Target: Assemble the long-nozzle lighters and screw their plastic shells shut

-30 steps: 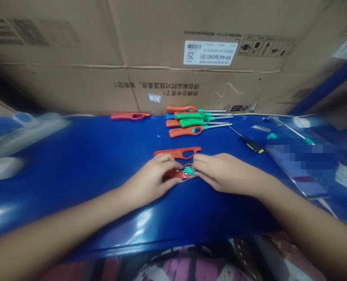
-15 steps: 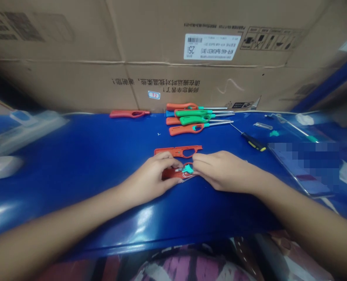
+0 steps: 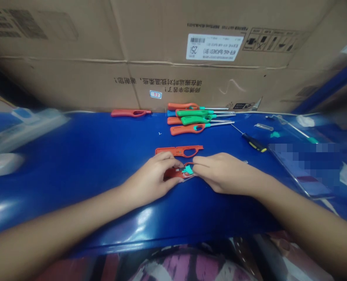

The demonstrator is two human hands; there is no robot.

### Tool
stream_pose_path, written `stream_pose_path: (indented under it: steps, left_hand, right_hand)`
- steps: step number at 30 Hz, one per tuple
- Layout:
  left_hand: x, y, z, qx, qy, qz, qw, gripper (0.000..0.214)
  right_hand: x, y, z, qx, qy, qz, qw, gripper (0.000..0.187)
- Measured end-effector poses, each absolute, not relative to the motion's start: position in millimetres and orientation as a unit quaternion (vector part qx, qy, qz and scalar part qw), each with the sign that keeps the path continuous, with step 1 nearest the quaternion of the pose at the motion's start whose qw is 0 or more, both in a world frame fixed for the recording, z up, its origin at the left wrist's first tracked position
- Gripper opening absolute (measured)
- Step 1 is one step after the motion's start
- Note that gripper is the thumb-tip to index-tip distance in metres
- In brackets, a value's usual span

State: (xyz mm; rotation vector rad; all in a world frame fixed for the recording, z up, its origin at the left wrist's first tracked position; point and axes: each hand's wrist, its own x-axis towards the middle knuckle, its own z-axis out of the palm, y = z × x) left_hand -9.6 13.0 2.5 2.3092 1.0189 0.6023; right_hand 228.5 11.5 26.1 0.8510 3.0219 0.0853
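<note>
An opened orange lighter casing half (image 3: 170,174) lies on the table between my hands, with a teal trigger (image 3: 187,169) and a thin white wire inside. My left hand (image 3: 155,175) grips this casing, fingers at its far edge and thumb at its near edge. At its front end, my right hand (image 3: 217,171) is closed in a pinch; its fingertips cover what they hold. Just beyond them rests the other casing half (image 3: 179,151), hollow side up. Farther back is a pile of assembled lighters in orange and green, including a green lighter (image 3: 196,119) with a metal tube.
A red lighter handle (image 3: 130,113) lies by the cardboard box (image 3: 88,82) at the back. To the right are a screwdriver (image 3: 253,143), a phone (image 3: 296,168) and small teal bits (image 3: 275,134). A white mouse (image 3: 4,164) sits at left on the blue table (image 3: 88,156).
Both hands keep almost the same place around the casing, with slight finger movement. The whole view has shifted a little.
</note>
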Motion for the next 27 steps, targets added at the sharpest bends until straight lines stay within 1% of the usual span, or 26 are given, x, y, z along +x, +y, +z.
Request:
stream_pose_path:
  steps: [4, 7, 10, 14, 16, 18, 21, 23, 25, 27]
  left_hand:
    - [-10, 12, 3, 0.869, 0.363, 0.222, 0.252, 0.020]
    - [-10, 11, 3, 0.884, 0.342, 0.219, 0.231, 0.027]
    - [-11, 10, 3, 0.907, 0.312, 0.203, 0.197, 0.034]
    - [-10, 8, 5, 0.933, 0.292, 0.162, 0.134, 0.034]
    - [-9, 8, 7, 0.940, 0.293, 0.139, 0.110, 0.036]
    - [-8, 7, 10, 0.943, 0.293, 0.124, 0.096, 0.038]
    - [-8, 7, 12, 0.946, 0.290, 0.114, 0.089, 0.038]
    - [-9, 8, 10, 0.947, 0.285, 0.116, 0.090, 0.037]
    - [-11, 9, 8, 0.948, 0.277, 0.127, 0.097, 0.036]
    - [-12, 10, 6, 0.946, 0.272, 0.142, 0.106, 0.036]
  right_hand:
    - [227, 9, 27, 0.275, 0.961, 0.030, 0.018, 0.016]
    - [224, 6, 29, 0.273, 0.961, 0.041, 0.031, 0.019]
    - [223, 3, 31, 0.277, 0.959, 0.041, 0.033, 0.014]
    - [229, 4, 36, 0.327, 0.945, -0.030, -0.014, 0.015]
    - [233, 7, 39, 0.341, 0.937, -0.070, -0.042, 0.013]
    - [235, 10, 40, 0.340, 0.935, -0.090, -0.049, 0.010]
    - [234, 12, 38, 0.317, 0.942, -0.103, -0.029, 0.010]
    - [233, 12, 38, 0.307, 0.944, -0.120, -0.030, 0.011]
    - [236, 16, 41, 0.324, 0.936, -0.125, -0.062, 0.013]
    - [248, 25, 46, 0.390, 0.911, -0.091, -0.103, 0.017]
